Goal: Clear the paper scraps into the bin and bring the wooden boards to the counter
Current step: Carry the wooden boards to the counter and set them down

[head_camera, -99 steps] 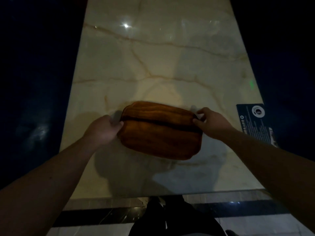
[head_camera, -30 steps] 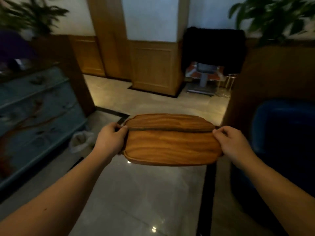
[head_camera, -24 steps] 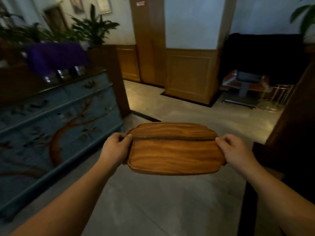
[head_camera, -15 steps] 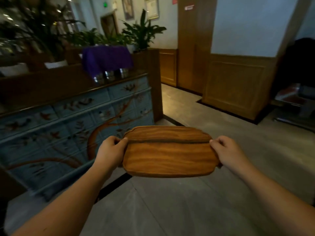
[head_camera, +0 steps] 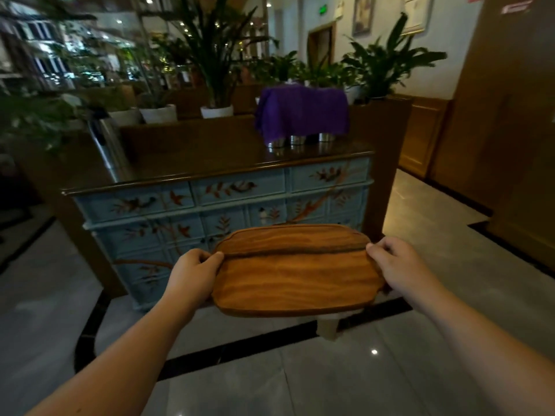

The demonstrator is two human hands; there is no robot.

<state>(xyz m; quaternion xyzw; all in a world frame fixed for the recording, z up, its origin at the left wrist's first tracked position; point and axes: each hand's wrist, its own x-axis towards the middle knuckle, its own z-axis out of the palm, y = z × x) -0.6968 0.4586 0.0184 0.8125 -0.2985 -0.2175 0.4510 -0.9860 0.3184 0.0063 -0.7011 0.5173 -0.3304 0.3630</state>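
Two stacked wooden boards with rounded corners hang level in front of me, the upper one shifted toward me so a strip of the lower one shows at the far edge. My left hand grips their left end and my right hand grips their right end. Just beyond them stands the counter, a blue painted cabinet with a dark wooden top. No paper scraps or bin show.
A purple cloth covers metal containers on the counter's right part. A steel urn stands at its left end. Potted plants line the partition behind. Grey tiled floor with a black band lies below; wooden wall panels are at the right.
I have lifted the boards off a marble table and turned left across the room. The blue counter has come from the left edge to directly in front. Both hands kept their grip.
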